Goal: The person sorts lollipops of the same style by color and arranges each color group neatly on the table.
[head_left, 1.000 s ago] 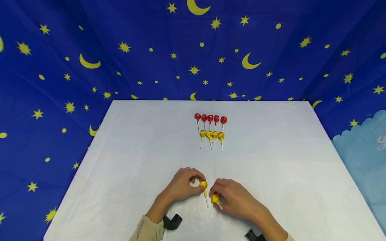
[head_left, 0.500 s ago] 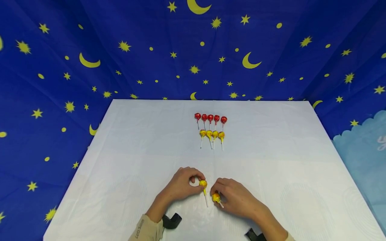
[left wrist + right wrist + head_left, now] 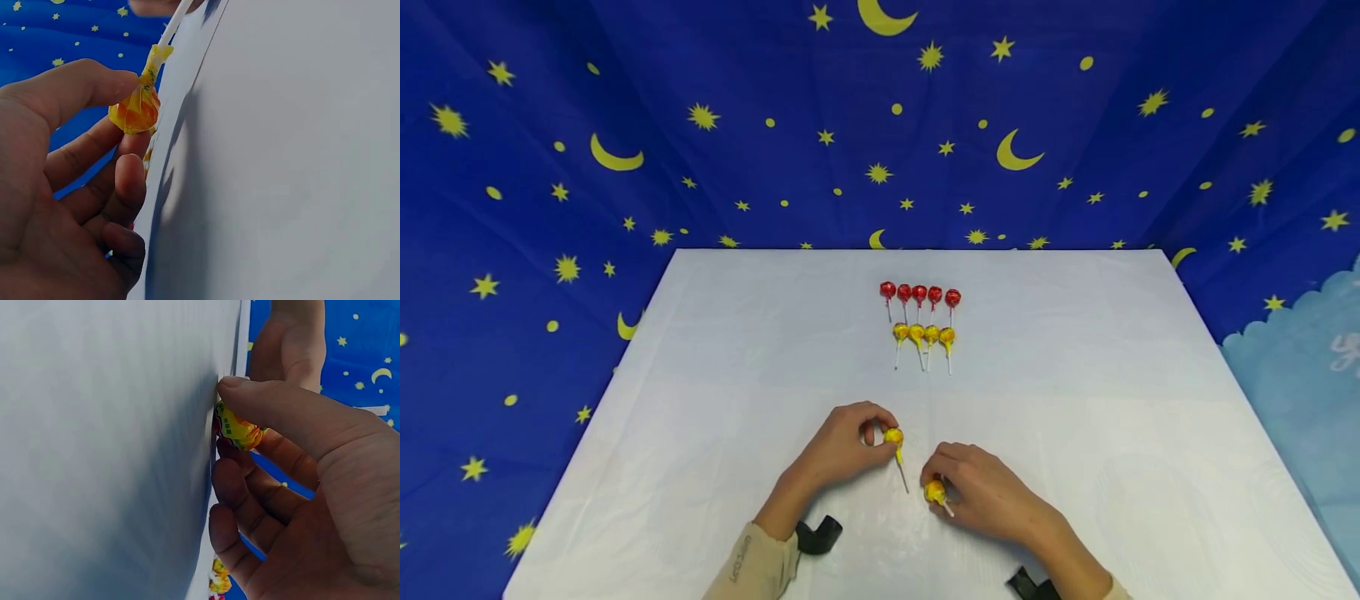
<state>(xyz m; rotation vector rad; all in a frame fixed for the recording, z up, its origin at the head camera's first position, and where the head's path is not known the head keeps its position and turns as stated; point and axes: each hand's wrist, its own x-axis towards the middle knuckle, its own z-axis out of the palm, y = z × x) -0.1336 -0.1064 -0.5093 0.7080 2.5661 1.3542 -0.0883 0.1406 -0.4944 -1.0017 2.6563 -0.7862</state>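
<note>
White table (image 3: 715, 350), lollipop rows (image 3: 920, 325)

On the white table (image 3: 700, 400) the left hand (image 3: 842, 442) pinches a yellow lollipop (image 3: 892, 437) by its head — stick pointing toward the person. Just beside it, the right hand (image 3: 981, 492) grips another yellow lollipop (image 3: 935, 492). Farther back lie five red lollipops (image 3: 920, 293) above four yellow ones (image 3: 922, 334).
</note>
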